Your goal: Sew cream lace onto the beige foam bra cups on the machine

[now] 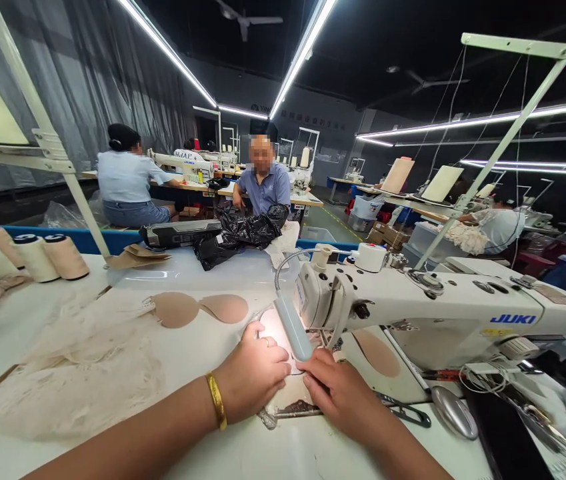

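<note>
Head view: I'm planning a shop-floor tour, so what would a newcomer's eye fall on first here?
Probably the white sewing machine with blue JUKI lettering, stretching across the right side. Next, the bright glow beside the grey lamp near the middle, where the left hand, with a gold bracelet at its wrist, and right hand work close together. Left of them spreads a heap of pale fabric.

The left hand (254, 371) curls just beside the right hand (333, 388), seemingly apart.
</note>
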Motion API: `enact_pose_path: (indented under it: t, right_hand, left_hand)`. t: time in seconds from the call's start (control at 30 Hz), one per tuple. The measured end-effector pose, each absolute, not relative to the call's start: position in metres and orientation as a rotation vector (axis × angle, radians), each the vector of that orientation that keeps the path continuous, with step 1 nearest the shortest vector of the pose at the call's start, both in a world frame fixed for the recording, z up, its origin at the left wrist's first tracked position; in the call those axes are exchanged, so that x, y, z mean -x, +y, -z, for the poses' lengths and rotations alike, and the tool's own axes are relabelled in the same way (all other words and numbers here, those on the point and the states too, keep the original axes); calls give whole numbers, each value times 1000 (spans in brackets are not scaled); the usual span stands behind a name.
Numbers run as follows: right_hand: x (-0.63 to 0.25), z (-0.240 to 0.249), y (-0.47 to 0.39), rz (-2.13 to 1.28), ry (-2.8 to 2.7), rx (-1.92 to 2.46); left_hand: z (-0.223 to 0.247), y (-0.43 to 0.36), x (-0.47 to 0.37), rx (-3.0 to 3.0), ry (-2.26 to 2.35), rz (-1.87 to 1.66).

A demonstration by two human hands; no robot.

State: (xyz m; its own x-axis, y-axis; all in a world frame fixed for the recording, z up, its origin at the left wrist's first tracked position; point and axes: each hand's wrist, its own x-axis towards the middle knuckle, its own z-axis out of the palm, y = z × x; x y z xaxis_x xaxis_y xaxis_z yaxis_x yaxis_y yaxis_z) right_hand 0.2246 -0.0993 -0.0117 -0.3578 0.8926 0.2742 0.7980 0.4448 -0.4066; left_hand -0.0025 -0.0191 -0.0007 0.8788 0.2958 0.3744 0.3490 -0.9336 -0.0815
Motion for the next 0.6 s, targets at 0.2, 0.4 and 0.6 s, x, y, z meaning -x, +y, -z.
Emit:
enact_pose_path:
  t: [0.2,0.4,0.6]
  right_hand:
    - [-224,16,-95,-196,-2220,1458]
    - [-232,33,-96,-44,-2215,1348]
    - [-251,61,-83,45,-2216,1118]
  left_hand:
    - [-4,-7,0,2969,-584,485]
    - [-2,-49,6,2891,-689,257]
    - [0,-109,77,2871,-766,388]
